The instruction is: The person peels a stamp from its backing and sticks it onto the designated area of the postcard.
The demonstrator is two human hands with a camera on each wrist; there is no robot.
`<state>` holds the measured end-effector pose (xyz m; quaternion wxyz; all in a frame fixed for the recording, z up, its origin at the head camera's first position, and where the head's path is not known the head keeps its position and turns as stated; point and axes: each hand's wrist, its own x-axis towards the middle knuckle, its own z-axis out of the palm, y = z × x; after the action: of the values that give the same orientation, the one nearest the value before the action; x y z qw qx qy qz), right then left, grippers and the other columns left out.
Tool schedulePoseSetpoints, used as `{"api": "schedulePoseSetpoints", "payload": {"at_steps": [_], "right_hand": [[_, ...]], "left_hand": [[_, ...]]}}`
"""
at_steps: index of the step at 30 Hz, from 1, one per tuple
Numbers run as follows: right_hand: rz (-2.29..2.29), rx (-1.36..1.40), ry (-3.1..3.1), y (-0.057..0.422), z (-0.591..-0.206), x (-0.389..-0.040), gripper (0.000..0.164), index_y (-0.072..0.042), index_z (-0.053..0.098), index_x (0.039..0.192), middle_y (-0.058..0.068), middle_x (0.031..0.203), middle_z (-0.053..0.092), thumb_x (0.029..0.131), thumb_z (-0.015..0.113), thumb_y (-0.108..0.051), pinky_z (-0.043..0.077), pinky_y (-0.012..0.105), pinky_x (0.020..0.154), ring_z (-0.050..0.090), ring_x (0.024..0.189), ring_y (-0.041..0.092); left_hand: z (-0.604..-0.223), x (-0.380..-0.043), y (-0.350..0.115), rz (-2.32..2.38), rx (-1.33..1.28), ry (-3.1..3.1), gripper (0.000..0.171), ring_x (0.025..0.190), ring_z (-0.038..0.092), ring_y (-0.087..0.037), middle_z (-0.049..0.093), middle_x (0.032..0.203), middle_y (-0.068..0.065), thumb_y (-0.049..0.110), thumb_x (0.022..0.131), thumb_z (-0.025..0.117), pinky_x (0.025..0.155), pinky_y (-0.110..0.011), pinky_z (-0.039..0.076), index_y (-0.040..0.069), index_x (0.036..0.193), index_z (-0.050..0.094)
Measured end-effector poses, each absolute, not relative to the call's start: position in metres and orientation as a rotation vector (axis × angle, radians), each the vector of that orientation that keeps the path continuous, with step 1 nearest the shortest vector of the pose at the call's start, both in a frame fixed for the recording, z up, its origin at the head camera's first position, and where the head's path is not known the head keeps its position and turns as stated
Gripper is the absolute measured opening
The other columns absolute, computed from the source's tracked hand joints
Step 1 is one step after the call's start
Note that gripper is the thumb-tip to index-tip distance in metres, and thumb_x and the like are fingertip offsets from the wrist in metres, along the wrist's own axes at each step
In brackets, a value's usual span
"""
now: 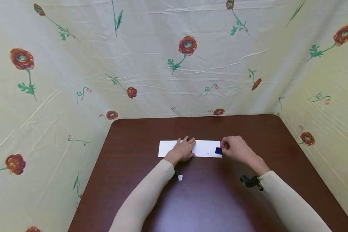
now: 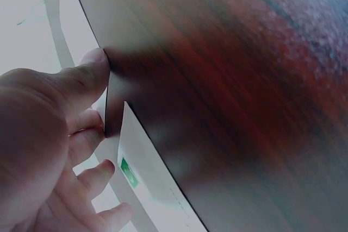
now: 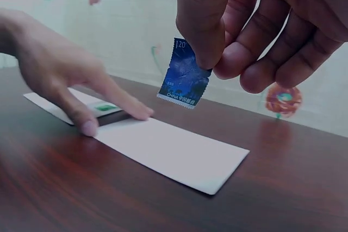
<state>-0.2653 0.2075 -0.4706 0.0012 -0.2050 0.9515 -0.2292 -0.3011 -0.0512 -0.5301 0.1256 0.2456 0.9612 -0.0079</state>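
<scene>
My right hand (image 1: 237, 149) pinches a small blue postage stamp (image 3: 185, 74) between thumb and index finger. The stamp has perforated edges and reads 120 and CHINA, and it hangs over the right end of a white paper rectangle (image 3: 179, 153) lying flat. My left hand (image 1: 182, 150) rests with extended fingers on that paper, its thumb (image 2: 95, 61) at the near edge. To the left lies a second white paper (image 2: 149, 180) bearing a green stamp-like mark (image 2: 129, 172). A narrow dark gap of table separates the two papers, partly covered by the left hand.
Both papers lie on a dark reddish-brown wooden table (image 1: 208, 196). A small white piece (image 1: 180, 177) shows beside the left wrist. A black wrist device (image 1: 249, 181) sits at the right cuff. Flower-patterned fabric (image 1: 150, 64) hangs behind and at both sides.
</scene>
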Motion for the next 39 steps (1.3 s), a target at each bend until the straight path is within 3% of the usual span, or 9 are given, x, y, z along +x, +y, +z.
{"api": "schedulePoseSetpoints", "payload": {"at_steps": [19,39], "right_hand": [[-0.788,-0.692,2.948,0.183,-0.508,-0.237,0.008,-0.016,0.068,0.078,-0.009,0.067,0.060,0.079,0.069,-0.008,0.046,0.024,0.059,0.052,0.061,0.006],[-0.742,-0.704,2.949,0.176,-0.502,-0.235,0.008,-0.016,0.069,0.078,-0.010,0.068,0.060,0.080,0.072,-0.009,0.047,0.025,0.060,0.052,0.062,0.006]], "left_hand": [[-0.531,-0.299,-0.054,-0.014,0.719,2.807,0.072,0.155,0.017,-0.031,0.025,0.166,0.000,0.043,0.099,0.060,0.120,-0.060,0.020,0.014,0.158,0.030],[-0.532,-0.301,-0.065,0.080,0.763,2.841,0.073,0.155,0.016,-0.031,0.024,0.167,-0.001,0.048,0.100,0.055,0.121,-0.059,0.019,0.014,0.159,0.029]]}}
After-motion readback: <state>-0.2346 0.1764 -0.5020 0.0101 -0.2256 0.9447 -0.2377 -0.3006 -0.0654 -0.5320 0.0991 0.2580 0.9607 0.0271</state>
